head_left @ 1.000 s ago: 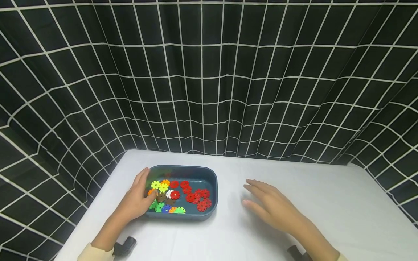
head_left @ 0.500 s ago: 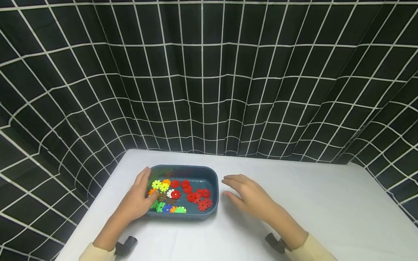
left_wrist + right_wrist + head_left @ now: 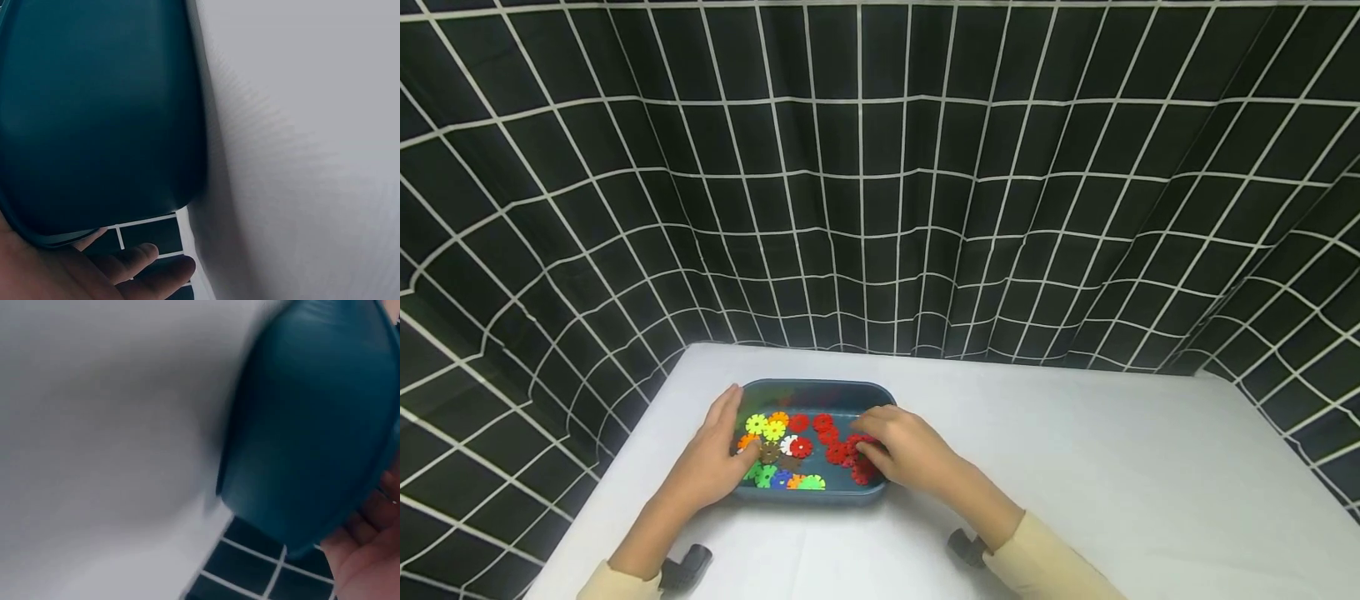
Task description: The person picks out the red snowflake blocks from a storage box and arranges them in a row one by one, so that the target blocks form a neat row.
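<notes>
A dark teal plastic tub (image 3: pixel 812 498) stands on the table, holding notched snowflake building discs in several colours. Red discs (image 3: pixel 836 452) lie toward its right side; yellow discs (image 3: pixel 773 430), brown discs (image 3: pixel 770 452) and green discs (image 3: pixel 765 476) lie toward the left. My left hand (image 3: pixel 709 460) holds the tub's left edge, thumb over the rim and fingers outside. Over the right rim reaches my right hand (image 3: pixel 910 448), fingers bent loosely above the red discs and covering some. Whether its fingertips touch a disc I cannot tell. Both wrist views mainly show the tub's outer wall (image 3: pixel 106 112).
A white cloth covers the table (image 3: pixel 1075 450). Behind and at the sides hangs a black curtain (image 3: pixel 880 208) with a white grid. A dark wrist-mounted device (image 3: pixel 687 568) sits under the left wrist, and another dark device (image 3: pixel 967 548) under the right.
My right hand has moved left from the bare table beside the tub to inside its right end, above the red discs. The left hand and the tub have stayed put.
</notes>
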`<control>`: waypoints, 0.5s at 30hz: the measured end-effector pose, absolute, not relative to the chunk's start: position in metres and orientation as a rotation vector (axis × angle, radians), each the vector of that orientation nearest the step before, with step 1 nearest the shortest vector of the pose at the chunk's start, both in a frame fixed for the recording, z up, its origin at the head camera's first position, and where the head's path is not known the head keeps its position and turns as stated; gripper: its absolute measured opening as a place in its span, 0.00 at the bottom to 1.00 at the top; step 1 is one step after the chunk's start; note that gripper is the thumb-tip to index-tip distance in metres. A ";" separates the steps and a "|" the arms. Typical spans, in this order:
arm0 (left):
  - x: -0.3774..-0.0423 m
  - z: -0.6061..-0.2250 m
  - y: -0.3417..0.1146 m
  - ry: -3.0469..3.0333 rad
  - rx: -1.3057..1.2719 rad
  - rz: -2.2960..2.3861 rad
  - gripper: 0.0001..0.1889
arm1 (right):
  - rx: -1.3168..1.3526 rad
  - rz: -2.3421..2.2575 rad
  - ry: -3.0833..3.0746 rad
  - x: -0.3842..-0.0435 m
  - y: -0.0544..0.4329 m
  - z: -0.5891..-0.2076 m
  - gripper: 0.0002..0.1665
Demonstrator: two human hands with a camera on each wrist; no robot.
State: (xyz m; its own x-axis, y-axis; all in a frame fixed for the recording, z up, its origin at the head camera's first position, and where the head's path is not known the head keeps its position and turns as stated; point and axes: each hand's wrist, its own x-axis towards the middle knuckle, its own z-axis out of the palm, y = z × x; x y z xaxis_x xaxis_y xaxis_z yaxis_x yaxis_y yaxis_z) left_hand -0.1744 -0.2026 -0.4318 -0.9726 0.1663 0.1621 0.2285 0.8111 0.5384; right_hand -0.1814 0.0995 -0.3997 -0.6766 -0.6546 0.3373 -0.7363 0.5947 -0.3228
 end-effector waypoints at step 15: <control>-0.176 -0.433 -0.204 -2.884 -0.319 -0.876 0.45 | 1.068 0.851 -2.779 -0.204 0.052 -0.409 0.09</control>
